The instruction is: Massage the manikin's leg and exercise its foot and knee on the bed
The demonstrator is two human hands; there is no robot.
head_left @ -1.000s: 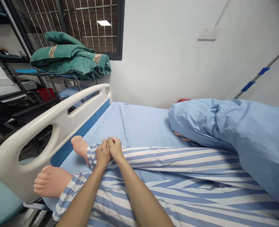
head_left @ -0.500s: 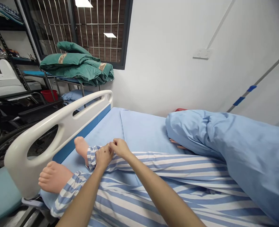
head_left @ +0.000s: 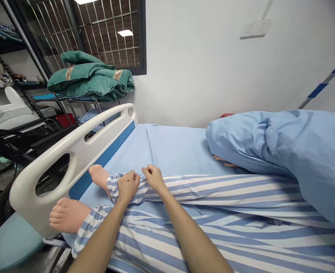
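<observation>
Light-blue sheet (head_left: 179,146) stretches right from the white footboard (head_left: 80,151). Beside that footboard lie bare feet (head_left: 69,215); farther right, striped trousers (head_left: 213,187), the left hand (head_left: 128,185) then the right hand (head_left: 154,177) over them, fingers curled, whether pinching fabric I cannot tell; farthest, a blue quilt (head_left: 272,138).

The blue-sheeted bed (head_left: 176,146) bears a striped-trousered manikin (head_left: 224,227) and a bunched blue quilt (head_left: 304,144).

trousers (head_left: 210,189): blue-and-white stripes | sheet (head_left: 179,148): pale blue | quilt (head_left: 298,140): blue | footboard (head_left: 82,155): off-white, blue band | bundle (head_left: 90,81): green
</observation>
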